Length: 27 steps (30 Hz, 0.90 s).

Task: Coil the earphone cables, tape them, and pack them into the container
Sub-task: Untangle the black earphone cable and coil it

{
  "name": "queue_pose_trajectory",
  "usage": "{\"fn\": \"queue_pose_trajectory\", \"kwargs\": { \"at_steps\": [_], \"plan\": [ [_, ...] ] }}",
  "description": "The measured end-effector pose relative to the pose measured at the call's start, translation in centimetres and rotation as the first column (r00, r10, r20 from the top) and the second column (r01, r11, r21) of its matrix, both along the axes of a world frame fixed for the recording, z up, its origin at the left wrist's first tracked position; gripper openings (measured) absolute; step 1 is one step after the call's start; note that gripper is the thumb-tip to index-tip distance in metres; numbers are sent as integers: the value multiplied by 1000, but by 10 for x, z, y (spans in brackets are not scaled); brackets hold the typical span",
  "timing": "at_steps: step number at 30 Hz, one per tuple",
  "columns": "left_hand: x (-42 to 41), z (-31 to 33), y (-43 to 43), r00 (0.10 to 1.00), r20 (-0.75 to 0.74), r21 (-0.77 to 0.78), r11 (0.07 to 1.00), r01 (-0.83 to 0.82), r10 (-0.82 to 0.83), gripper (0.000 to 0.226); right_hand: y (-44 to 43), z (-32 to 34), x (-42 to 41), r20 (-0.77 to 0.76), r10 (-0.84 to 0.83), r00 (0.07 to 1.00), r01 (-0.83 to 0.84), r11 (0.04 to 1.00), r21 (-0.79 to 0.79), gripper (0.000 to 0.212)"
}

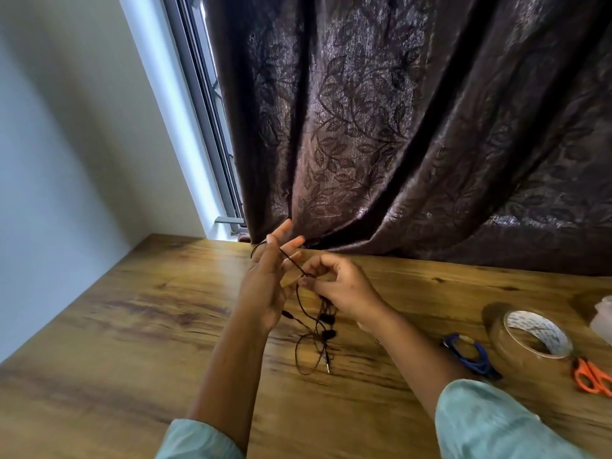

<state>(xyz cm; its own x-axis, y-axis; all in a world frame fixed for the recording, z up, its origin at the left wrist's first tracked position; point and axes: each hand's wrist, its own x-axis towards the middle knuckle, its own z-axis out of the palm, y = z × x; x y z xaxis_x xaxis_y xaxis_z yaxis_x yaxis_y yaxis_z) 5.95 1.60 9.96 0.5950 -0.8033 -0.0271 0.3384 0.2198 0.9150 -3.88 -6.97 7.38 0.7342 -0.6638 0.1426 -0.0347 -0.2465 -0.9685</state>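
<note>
1. Curtain (397,127): dark, leaf-patterned, hangs behind the far edge of the table; no part in the work.
2. Table (132,326): wooden, and everything listed below lies on it or is held above it.
3. Left hand (268,283): raised upright with straight, spread fingers. I judge it serves as the former for the coil, since a loop of cable passes round its far side. It holds nothing in a curled grip.
4. Right hand (337,286): fingertips and thumb pinch the cable just beside the left palm, apparently to feed it and keep tension.
5. Tape roll (530,336): clear, lying flat to my right, near for the taping step.
6. Container (604,319): translucent, cut off by the right edge of view; I cannot tell what is in it.
7. Blue earphone bundle (470,354): already coiled, on the table beside the tape. I cannot tell if it is taped.
8. Scissors (592,376): orange handles, just beside the roll.
9. Black earphone cable (318,329): the taut stretch slants from the left fingers down to the right pinch. The slack hangs between the wrists and loops on the table, long axis roughly toward me.
10. Plug (328,368): on the table, tip pointing toward the near edge.
</note>
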Motion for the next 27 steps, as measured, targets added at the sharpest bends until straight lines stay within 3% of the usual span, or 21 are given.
{"fn": "queue_pose_trajectory", "kwargs": {
  "at_steps": [7,10,13,15,20,22,25,27],
  "plan": [
    [3,-12,-4,985,-73,42,987,-154,156,35,-4,4,-6,-102,13,995,-15,1000,-24,12],
    [7,-15,-7,963,-168,6,977,-212,210,34,-7,2,-8,-84,16,996,-1,984,180,11],
    [20,-14,-6,905,-335,3,961,-277,262,34,-15,-5,-11,-70,-102,992,121,914,388,19],
    [32,-16,-1,895,-393,15,974,-225,213,33,-20,-9,-13,-53,-155,987,162,873,460,23],
    [52,-25,9,922,-376,80,995,-64,90,28,-23,-14,-8,21,-278,960,208,762,613,31],
    [58,-28,8,902,-394,102,984,-147,176,28,-21,-14,-6,54,-302,952,198,739,643,31],
    [61,-32,6,791,-473,120,918,-378,387,32,-19,-12,-6,104,-270,957,153,778,609,29],
    [58,-38,5,769,-470,131,896,-424,433,34,-21,-12,-6,156,-233,960,92,786,612,28]
  ]
}}
